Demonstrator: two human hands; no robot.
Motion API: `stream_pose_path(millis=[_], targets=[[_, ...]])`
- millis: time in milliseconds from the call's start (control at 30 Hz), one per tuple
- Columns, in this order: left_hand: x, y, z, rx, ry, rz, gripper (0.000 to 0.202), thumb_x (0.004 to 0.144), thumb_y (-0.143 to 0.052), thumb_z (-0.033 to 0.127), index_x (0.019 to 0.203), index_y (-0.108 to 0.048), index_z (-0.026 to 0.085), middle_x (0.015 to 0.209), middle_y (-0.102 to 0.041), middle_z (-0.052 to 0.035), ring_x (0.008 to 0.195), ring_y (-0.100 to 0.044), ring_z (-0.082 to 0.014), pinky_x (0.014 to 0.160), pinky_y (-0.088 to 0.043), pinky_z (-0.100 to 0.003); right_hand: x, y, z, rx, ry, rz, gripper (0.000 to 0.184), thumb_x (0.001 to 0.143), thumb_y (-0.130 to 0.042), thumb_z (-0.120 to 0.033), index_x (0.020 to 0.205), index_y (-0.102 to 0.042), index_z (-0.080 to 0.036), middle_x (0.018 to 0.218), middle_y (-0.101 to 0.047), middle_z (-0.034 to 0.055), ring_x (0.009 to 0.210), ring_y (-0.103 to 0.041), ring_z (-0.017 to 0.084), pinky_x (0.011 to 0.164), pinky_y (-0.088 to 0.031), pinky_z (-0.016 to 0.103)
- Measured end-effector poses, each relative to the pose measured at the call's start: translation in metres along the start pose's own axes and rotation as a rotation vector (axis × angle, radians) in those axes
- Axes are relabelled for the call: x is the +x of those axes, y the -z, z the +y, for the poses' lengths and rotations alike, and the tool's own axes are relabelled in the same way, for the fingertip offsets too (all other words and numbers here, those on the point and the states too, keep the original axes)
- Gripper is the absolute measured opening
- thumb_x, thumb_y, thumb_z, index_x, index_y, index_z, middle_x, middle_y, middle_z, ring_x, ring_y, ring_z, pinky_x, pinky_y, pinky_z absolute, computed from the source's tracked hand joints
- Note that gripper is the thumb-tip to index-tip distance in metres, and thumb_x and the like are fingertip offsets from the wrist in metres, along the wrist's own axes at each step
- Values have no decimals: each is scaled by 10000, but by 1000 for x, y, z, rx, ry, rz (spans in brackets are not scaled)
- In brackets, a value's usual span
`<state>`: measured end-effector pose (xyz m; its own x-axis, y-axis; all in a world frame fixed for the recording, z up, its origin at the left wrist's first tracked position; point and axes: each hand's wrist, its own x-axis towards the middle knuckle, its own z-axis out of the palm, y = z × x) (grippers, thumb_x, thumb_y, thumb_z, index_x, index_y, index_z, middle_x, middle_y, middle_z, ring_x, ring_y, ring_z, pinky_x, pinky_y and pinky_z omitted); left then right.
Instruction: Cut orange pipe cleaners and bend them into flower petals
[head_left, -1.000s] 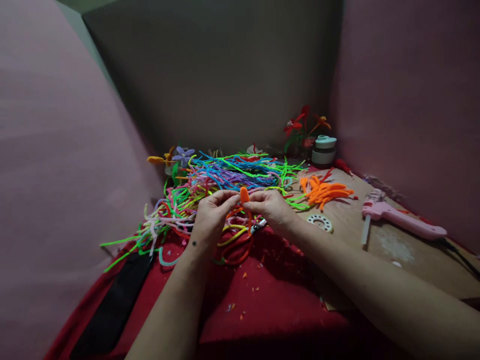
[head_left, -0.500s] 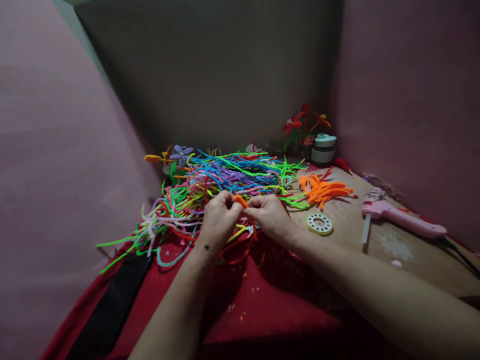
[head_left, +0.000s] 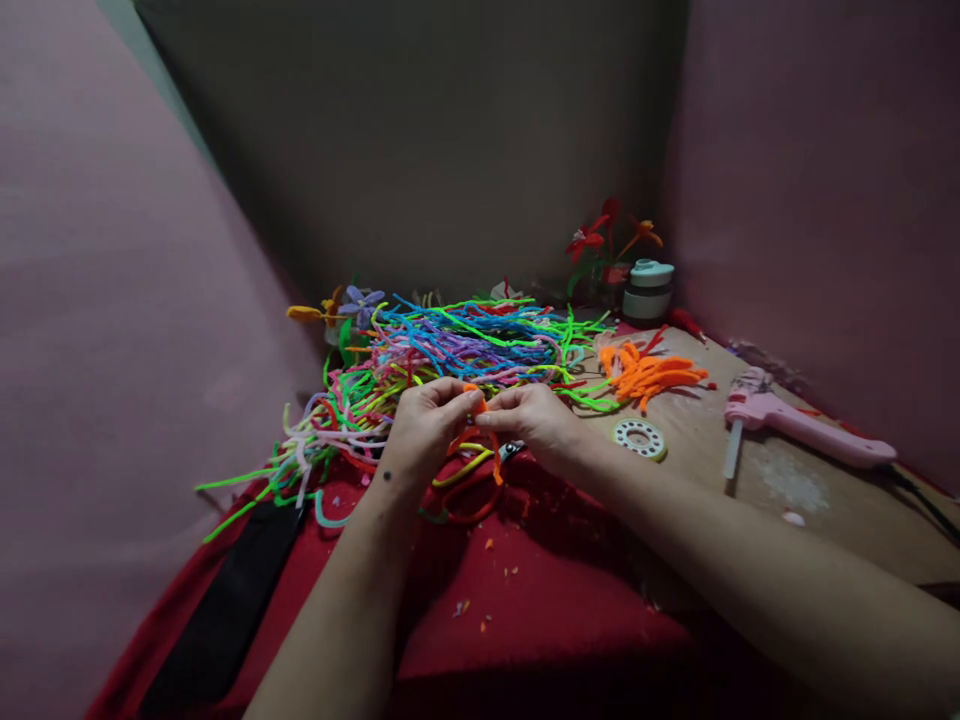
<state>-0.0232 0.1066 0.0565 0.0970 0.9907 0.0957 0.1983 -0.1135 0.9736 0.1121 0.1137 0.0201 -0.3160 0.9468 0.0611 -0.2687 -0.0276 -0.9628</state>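
My left hand (head_left: 427, 428) and my right hand (head_left: 534, 420) meet fingertip to fingertip over a red cloth (head_left: 555, 600). Both pinch the same orange pipe cleaner (head_left: 477, 400), whose bent top shows between the fingers. Its loose end hangs down in a curve below the hands. Right behind the hands lies a big tangle of pipe cleaners (head_left: 450, 355) in green, blue, purple, pink and yellow.
A heap of folded orange pieces (head_left: 649, 372) lies on the wooden board (head_left: 780, 490), with a white ring (head_left: 638, 438) and a pink glue gun (head_left: 802, 425). A white jar (head_left: 649, 292) and pipe-cleaner flowers (head_left: 609, 238) stand at the back. Pink walls close both sides.
The orange piece stood up between my fingertips a second ago; my fingers have since closed over it and pressed it down, and both hands stay in the same place.
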Motion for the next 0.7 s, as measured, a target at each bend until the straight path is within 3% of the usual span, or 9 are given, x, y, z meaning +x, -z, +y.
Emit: stream_pose_path(millis=[100, 167, 333, 433, 533, 700], targets=[[1, 4, -1, -51, 35, 10, 185, 646, -678, 306, 651, -594, 141, 460, -496, 61, 375, -365, -36, 395, -296, -170, 1, 2, -2, 106, -85, -86, 148, 501, -704, -168, 628, -662, -106, 568, -627, 13, 511, -558, 113, 583, -433, 260], [2, 6, -3, -70, 40, 2, 183, 647, -682, 308, 657, -602, 144, 463, -505, 57, 378, -379, -40, 390, -295, -169, 0, 2, -3, 109, -86, -68, 134, 491, -675, -128, 623, -667, -107, 569, -629, 13, 497, -549, 106, 570, -429, 252], [4, 5, -5, -82, 43, -23, 161, 650, -683, 287, 648, -602, 148, 468, -505, 60, 385, -398, -37, 387, -311, -157, -2, -1, -3, 92, -85, 10, 58, 531, -647, -160, 567, -655, -116, 521, -616, 11, 461, -529, 100, 544, -428, 249], [3, 4, -4, -106, 43, -27, 160, 644, -689, 281, 651, -599, 149, 492, -523, 56, 394, -437, -45, 392, -344, -161, -1, 0, -2, 168, -102, -52, 100, 548, -664, -183, 616, -668, -109, 545, -638, 25, 489, -566, 119, 577, -452, 264], [1, 5, -3, -178, 66, -61, 165, 657, -684, 293, 682, -592, 158, 518, -545, 53, 395, -487, -67, 410, -407, -190, 0, 3, 0, 282, -135, -128, 153, 562, -678, -196, 674, -663, -93, 595, -659, 47, 512, -590, 125, 613, -465, 274], [-2, 7, -1, -213, 131, -185, 166, 682, -673, 295, 702, -591, 153, 554, -573, 38, 448, -550, -88, 488, -471, -221, 0, 2, 1, 376, -169, -136, 158, 557, -681, -164, 685, -643, -80, 585, -653, 54, 490, -595, 125, 596, -473, 270]])
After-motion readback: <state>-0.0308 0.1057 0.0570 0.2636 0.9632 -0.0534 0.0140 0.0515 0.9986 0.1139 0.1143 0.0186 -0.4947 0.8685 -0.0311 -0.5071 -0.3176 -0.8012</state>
